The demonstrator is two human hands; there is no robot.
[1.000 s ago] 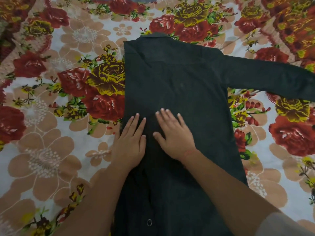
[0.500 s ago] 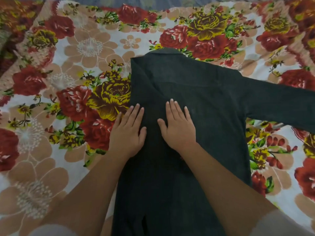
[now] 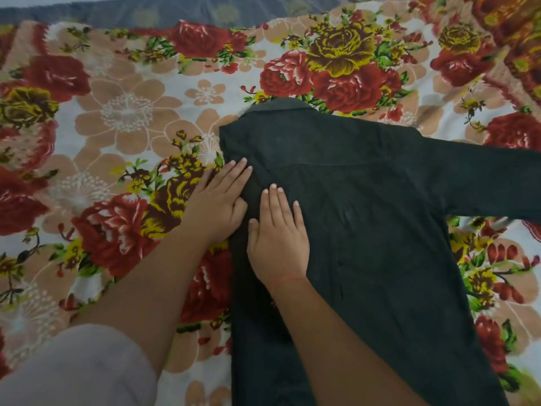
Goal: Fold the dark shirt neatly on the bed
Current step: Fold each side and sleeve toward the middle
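Palms flat, fingers straight, left hand (image 3: 215, 206) and right hand (image 3: 278, 241) press the shirt (image 3: 380, 230) centre-frame; best to smooth evenly, holding the folded edge straight.

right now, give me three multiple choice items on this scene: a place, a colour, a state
1. Where is the left hand? A on the collar; B at the shirt's left edge; C in the air.
2. What colour is the thread at the right hand's wrist? A blue; B white; C red.
3. How does the sleeve lie? A stretched out sideways; B folded over the body; C rolled up.
Answers: B, its fingers press that edge; C, red shows on the wrist; A, it runs flat to the picture's edge.
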